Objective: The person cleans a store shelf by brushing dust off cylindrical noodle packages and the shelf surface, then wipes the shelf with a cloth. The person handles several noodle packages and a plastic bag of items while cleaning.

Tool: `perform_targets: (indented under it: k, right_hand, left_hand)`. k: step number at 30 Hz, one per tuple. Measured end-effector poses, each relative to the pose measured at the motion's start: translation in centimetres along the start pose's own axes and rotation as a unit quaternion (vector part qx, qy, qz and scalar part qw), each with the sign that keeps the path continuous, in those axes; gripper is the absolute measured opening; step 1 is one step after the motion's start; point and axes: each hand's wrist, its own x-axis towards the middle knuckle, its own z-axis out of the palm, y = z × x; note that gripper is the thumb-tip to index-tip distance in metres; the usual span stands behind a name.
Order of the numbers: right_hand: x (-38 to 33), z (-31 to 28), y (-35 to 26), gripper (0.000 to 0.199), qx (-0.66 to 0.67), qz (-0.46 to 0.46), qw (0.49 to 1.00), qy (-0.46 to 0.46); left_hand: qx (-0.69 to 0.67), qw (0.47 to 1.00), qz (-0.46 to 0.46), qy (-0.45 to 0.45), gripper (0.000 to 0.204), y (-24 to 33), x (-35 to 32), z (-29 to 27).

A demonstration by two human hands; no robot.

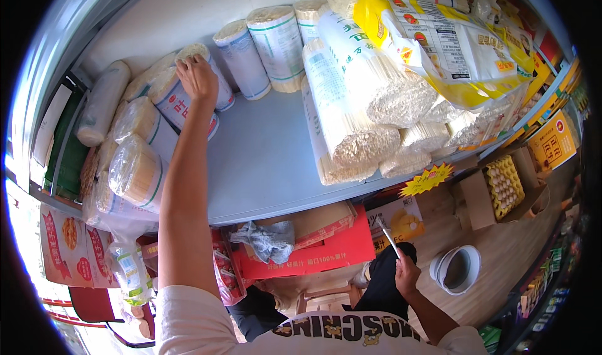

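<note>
My left hand [198, 78] reaches far across the shelf, its fingers closed over the top of an upright round pack of dried noodles [221, 85]. Beside that pack, others lean together on the left, among them a white-wrapped noodle pack [172, 101]. To its right another upright noodle pack [243, 60] stands against the back wall. Low on the right, away from the shelf, my right hand [406, 273] is closed around a slim white stick-like tool [387, 234]; its exact kind is unclear.
Noodle packs [357, 129] lie stacked on the shelf's right under a yellow-and-white plastic bag [433, 41]. Below the blue-grey shelf [263, 160] are a grey cloth [266, 241] and a red carton [313, 258]. A white bucket [475, 270] and an egg box [473, 201] stand at right.
</note>
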Motion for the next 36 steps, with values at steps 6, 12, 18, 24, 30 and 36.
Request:
perform_targets:
  k: [6,12,18,24,30,36]
  right_hand:
    - [0.1,-0.4,-0.4,0.039,0.006,0.010,1.000,-0.011]
    - [-0.1,0.0,-0.1,0.038,0.004,-0.007,1.000,0.016]
    - [-0.3,-0.1,0.2,0.038,0.001,-0.004,1.000,0.023]
    - [-0.3,0.0,0.1,0.039,0.017,-0.007,0.999,0.038]
    - [-0.7,0.1,0.3,0.040,0.010,-0.017,0.998,0.055]
    - [-1.2,0.5,0.7,0.040,0.001,-0.027,0.997,0.067]
  left_hand:
    - [-0.099,0.994,0.031,0.042,0.049,-0.5,-1.7,-1.9]
    - [-0.136,0.990,0.003,-0.035,0.101,-0.6,-2.1,-4.4]
    - [-0.016,0.980,0.040,-0.195,0.111,1.0,-3.0,-9.1]
    - [-0.074,0.988,0.086,-0.102,0.105,0.1,-8.5,-8.6]
    - [-0.134,0.985,0.111,-0.001,0.097,0.3,-15.5,-10.3]
    - [-0.223,0.966,0.132,0.002,0.099,2.9,-20.6,-18.7]
